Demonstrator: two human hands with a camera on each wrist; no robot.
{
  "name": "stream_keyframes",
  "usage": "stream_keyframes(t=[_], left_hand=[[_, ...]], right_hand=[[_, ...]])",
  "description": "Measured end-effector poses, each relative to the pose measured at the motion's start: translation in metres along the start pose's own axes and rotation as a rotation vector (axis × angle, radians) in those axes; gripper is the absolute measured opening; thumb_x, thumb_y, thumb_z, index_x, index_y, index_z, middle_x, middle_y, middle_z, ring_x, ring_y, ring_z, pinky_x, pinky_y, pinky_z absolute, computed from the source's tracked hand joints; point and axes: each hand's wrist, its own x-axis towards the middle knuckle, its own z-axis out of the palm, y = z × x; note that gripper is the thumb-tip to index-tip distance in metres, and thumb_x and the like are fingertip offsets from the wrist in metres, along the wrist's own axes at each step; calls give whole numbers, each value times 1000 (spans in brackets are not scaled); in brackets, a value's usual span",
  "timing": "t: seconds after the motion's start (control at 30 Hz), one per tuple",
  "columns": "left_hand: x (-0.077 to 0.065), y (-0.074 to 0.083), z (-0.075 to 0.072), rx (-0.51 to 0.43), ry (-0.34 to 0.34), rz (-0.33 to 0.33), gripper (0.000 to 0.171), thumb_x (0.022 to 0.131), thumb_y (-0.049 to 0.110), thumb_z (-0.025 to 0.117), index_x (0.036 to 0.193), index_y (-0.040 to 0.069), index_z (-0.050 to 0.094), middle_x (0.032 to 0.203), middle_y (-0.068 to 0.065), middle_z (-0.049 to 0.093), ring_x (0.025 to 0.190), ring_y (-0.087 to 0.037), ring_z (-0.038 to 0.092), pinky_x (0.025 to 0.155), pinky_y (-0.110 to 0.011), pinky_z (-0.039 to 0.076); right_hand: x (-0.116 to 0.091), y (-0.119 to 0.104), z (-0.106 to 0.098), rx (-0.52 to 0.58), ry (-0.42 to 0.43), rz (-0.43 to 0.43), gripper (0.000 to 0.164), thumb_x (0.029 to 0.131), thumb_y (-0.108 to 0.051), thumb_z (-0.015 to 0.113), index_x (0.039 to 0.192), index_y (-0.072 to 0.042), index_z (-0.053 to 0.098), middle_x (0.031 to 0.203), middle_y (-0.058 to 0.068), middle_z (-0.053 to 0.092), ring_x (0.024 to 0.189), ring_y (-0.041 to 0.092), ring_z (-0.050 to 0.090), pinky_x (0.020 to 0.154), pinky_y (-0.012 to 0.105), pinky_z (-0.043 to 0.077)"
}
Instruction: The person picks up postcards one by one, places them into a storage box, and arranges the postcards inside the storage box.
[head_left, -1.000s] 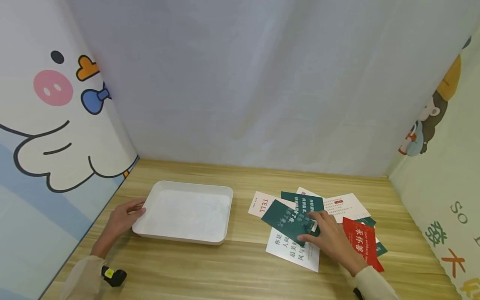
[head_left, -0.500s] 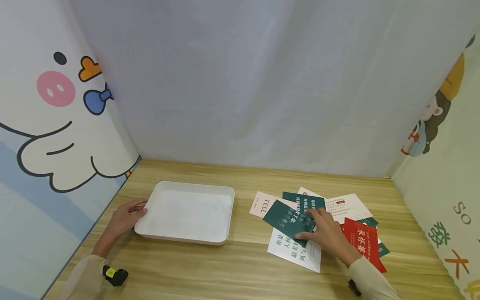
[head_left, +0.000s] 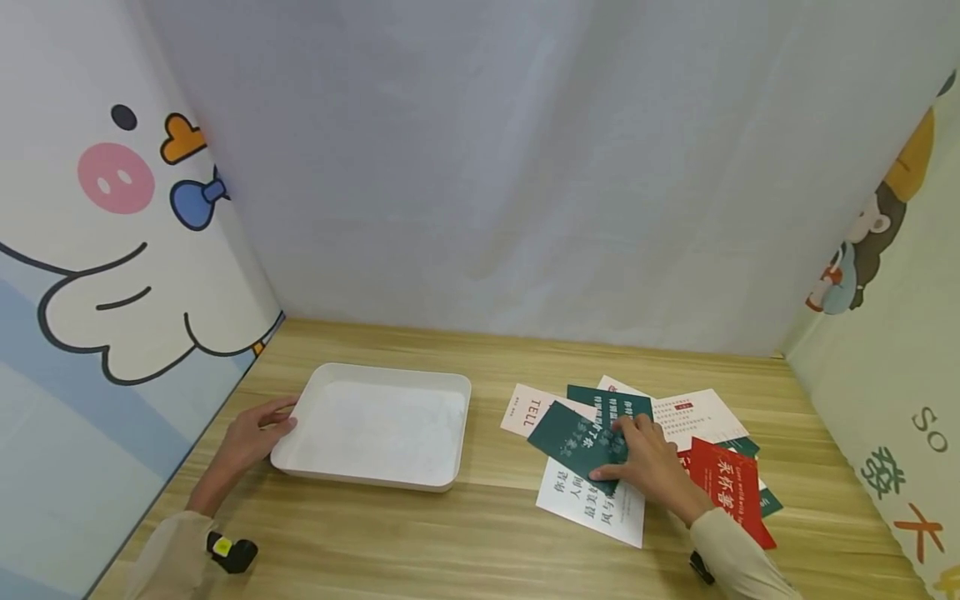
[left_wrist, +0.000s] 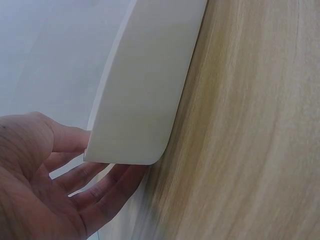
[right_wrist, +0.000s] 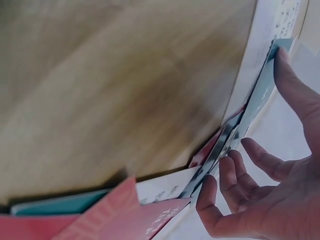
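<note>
My left hand [head_left: 255, 437] grips the left end of a white rectangular tray [head_left: 330, 477], which lies on the table. In the left wrist view the thumb lies at the tray's rim, and the fingers reach around the end of its outer wall [left_wrist: 142, 90]. On the right, my right hand [head_left: 652, 462] spans the lower right end of a dark green card [head_left: 573, 437] with thumb and fingertips. That card lies over another green card [head_left: 618, 403], a pale pink card marked TELL [head_left: 522, 410] and a white card with large dark characters [head_left: 588, 504].
A red card [head_left: 723, 487] and a white card with small print [head_left: 697, 414] overlap more green cards right of my right hand. Wood-grain table [head_left: 420, 542] shows between tray and cards. A grey-white curtain [head_left: 480, 183] hangs behind, with printed cartoon sheets at both sides.
My right thumb and fingers have settled onto the green card, and a pale patch beside the fingertips no longer shows. The right forearm has shifted slightly left. My left hand keeps its hold.
</note>
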Motion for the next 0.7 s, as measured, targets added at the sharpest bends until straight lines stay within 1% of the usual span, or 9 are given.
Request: stream_keyframes(t=[0.13,0.27,0.43,0.53,0.7], left_hand=[[0,-1,0,-1,-6,-7,48,106,12,60,147,-11,50,141,-39,56,127,-53,57,95,-56,55],[0,-2,0,-6,-13,-20,49,107,14,60,149,-9,49,146,-38,52,130,-53,55,97,-57,54],[-1,-5,1,-16,-16,-15,50,107,14,60,150,-8,49,150,-37,48,131,-54,54,97,-58,54],[-1,-6,1,-19,-16,-8,50,107,14,59,150,-9,48,151,-37,47,131,-54,54,97,-58,54],[-1,-6,1,-28,-16,-8,51,107,14,59,151,-8,47,151,-37,47,132,-54,53,97,-58,54]], right_hand=[[2,0,0,0,-16,14,87,70,-46,96,132,2,59,122,23,55,111,40,50,92,62,45],[4,-1,-1,-3,-35,35,87,68,-45,98,129,3,59,119,23,55,108,38,50,91,62,45],[5,0,-1,-6,-48,56,85,66,-44,99,123,4,58,113,21,55,105,38,50,89,62,45],[5,0,-2,4,-43,58,81,66,-42,100,118,3,58,108,19,54,103,37,50,87,59,44],[5,-1,-4,25,-33,51,77,67,-39,100,114,2,55,102,15,53,97,33,50,83,51,44]])
